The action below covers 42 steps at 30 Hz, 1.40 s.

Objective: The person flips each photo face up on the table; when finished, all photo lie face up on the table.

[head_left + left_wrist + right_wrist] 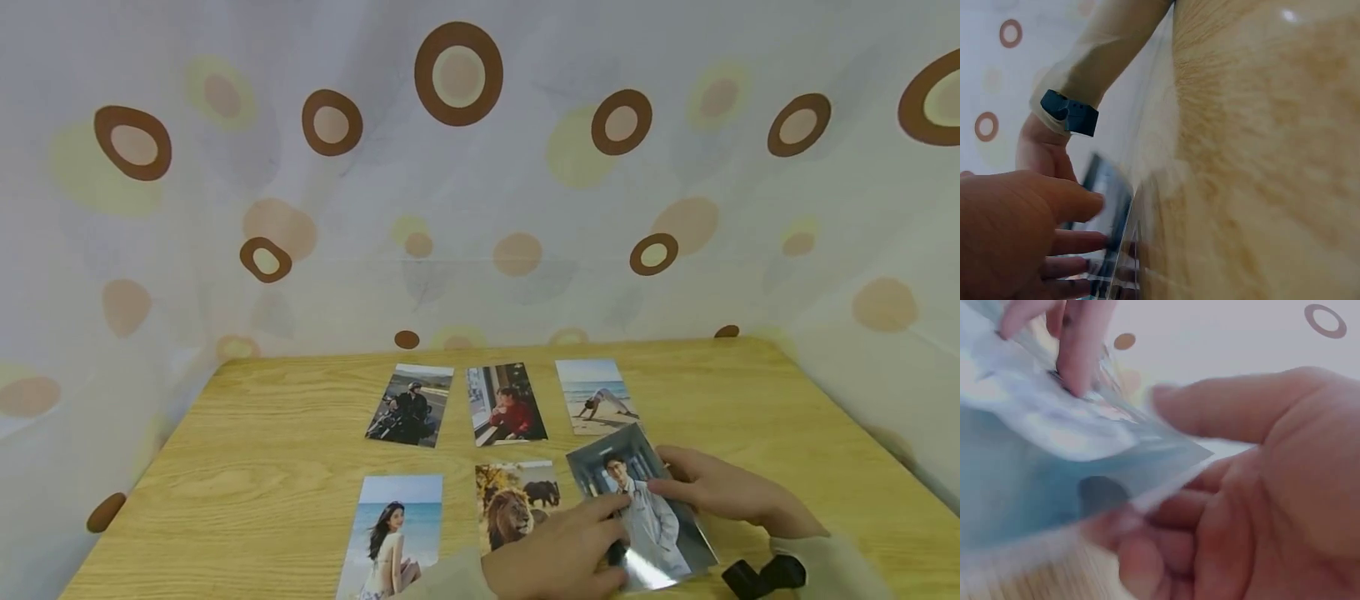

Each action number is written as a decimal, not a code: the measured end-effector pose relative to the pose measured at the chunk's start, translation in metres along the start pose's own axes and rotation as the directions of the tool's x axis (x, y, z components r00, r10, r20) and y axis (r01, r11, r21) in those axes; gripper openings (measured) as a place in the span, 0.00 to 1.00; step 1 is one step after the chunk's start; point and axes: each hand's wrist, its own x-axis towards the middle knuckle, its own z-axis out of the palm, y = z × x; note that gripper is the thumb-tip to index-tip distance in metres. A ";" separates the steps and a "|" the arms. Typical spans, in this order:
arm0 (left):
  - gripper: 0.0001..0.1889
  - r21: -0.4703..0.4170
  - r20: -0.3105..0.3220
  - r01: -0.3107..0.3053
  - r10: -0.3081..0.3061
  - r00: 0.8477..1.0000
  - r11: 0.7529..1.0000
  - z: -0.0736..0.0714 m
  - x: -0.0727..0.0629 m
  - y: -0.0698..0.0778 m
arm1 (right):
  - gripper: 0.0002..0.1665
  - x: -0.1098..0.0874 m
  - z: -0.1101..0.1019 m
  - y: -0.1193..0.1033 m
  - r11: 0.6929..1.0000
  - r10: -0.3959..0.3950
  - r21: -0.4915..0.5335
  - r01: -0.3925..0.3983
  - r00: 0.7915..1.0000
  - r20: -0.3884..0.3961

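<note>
In the head view, a wooden bench (pixel 262 450) fills the lower half of the frame, with a spotted curtain (pixel 480 183) behind it. Both hands hold one photo (pixel 637 500), a doctor in a white coat, at the lower right of the frame and tilted off the bench. The left hand (pixel 558 554) pinches its lower left edge, thumb on the picture side; the right hand (pixel 723 492) grips its right edge with the fingers curled round it. Five other photos lie flat on the bench: a motorcycle photo (pixel 408 406), a window photo (pixel 506 404) and a beach photo (pixel 596 397) in a row at the middle of the frame, a sea photo (pixel 390 537) and a lion photo (pixel 513 504) in a row below. The held photo overlaps the lion photo's right side. A black strap (pixel 761 577) sits at the right wrist, at the bottom right. In the left wrist view, the left hand (pixel 1022 244) fills the lower left, its thumb and fingers closed on the photo (pixel 1110 206), seen nearly edge-on; the right hand (pixel 1044 150) and the strap (pixel 1069 112) lie behind it, upper left. In the right wrist view, blurred, the right hand (pixel 1260 487) fills the right side, fingers beneath and thumb above the photo (pixel 1054 469), while fingers of the left hand (pixel 1082 344) press its top at the upper left.
</note>
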 end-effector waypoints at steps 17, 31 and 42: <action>0.21 0.137 0.067 0.003 -0.012 0.998 0.991 -0.001 -0.002 -0.006 | 0.10 0.001 0.001 0.008 0.925 0.072 -0.360 -0.121 0.987 -0.146; 0.24 0.198 0.167 0.031 -0.065 0.984 0.980 -0.004 -0.003 -0.011 | 0.29 0.016 0.020 -0.004 0.763 0.089 -0.555 -0.333 0.904 -0.419; 0.29 0.144 0.183 0.066 -0.092 0.979 0.987 -0.007 0.000 -0.005 | 0.17 0.023 0.036 -0.012 0.710 -0.014 -0.643 -0.288 0.907 -0.422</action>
